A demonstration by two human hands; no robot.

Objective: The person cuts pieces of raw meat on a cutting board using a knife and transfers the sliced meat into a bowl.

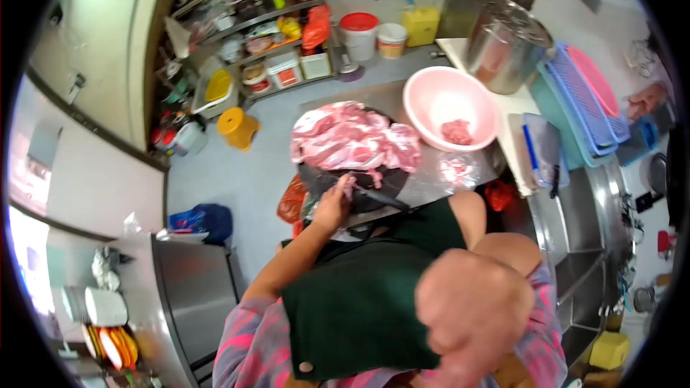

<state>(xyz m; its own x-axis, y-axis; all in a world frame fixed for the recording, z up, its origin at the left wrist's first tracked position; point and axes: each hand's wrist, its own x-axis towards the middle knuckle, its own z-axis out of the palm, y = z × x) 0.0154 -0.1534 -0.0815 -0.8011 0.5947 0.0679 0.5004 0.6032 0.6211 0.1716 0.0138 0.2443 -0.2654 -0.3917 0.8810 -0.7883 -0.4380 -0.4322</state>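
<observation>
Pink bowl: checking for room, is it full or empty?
Nearly empty: one small clump of meat lies in the bowl, most of its inside bare.

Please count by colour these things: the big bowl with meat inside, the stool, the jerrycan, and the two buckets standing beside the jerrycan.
Pink: 1 (bowl)
Yellow: 2 (stool, jerrycan)
White: 2 (red-lidded bucket, smaller bucket)
Total: 5

The left grip (334, 205) is beside a knife (388, 201) at the near edge of raw meat (352, 136) on a black board (321, 178). The right grip (474, 302) blurs before the apron (352, 309). A pink bowl (442, 97) holds more meat (456, 131).
</observation>
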